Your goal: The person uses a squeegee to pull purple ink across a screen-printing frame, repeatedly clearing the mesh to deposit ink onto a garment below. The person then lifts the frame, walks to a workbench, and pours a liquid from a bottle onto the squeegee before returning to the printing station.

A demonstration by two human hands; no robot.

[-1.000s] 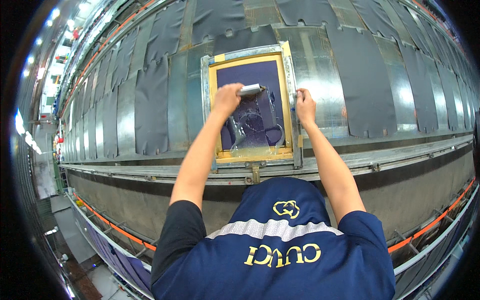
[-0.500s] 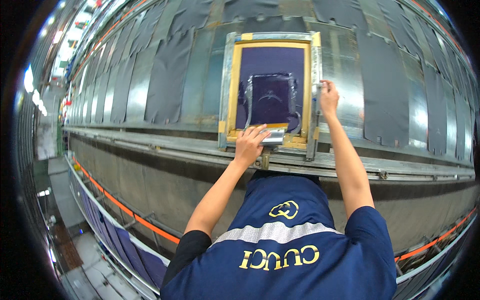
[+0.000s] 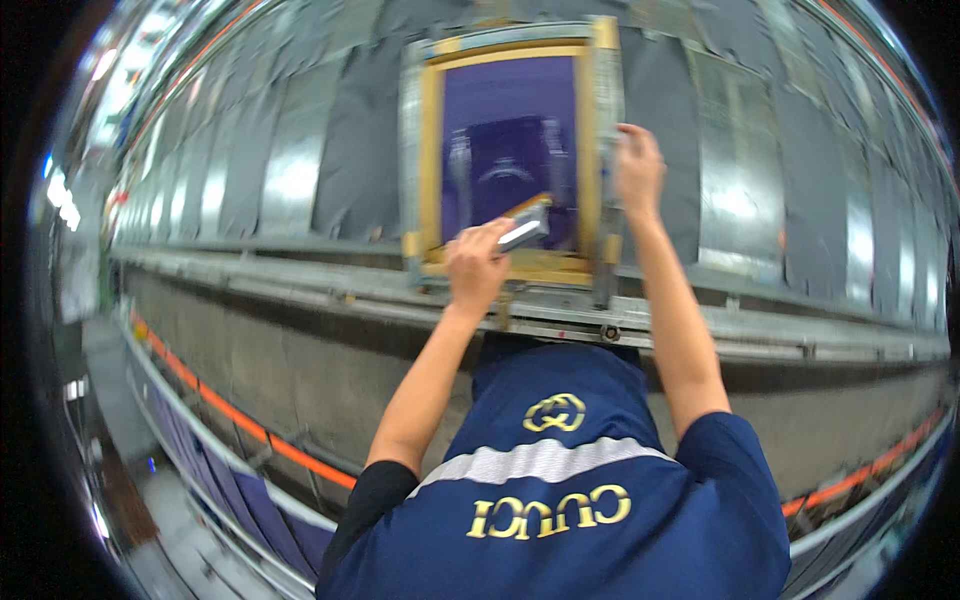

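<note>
Blurred lights (image 3: 62,205) are seen at far left. Below them, an orange strip (image 3: 250,430) is run slantwise along the lower left, and purple cloth (image 3: 215,475) is draped beyond it, toward the picture's rim. Long metal-topped bench (image 3: 740,180) is stretched across the whole view; dark sheets (image 3: 355,150) are laid on it, with bare metal left between some of them. Along its near edge a metal rail (image 3: 270,270) is fixed.

Middle: a metal-edged frame (image 3: 412,150) is set flat on the bench, straight ahead of the person. Its inner border is coloured yellow, and purple mesh (image 3: 510,90) is enclosed by it. Pale, shiny streaks and a small arc are shown on the mesh. A silver squeegee (image 3: 527,228) with an orange edge is held over the frame's near part, tilted, its right end pointed up and away; whether the mesh is touched cannot be told. Its left end is gripped by the left hand (image 3: 478,265), fingers wrapped over it.

Navy shirt (image 3: 560,550) with a pale stripe is worn by the person, bottom centre. To the right, the right hand (image 3: 640,175) is placed at the frame's right side, fingers bent; it is blurred, so whether anything is gripped cannot be told.
</note>
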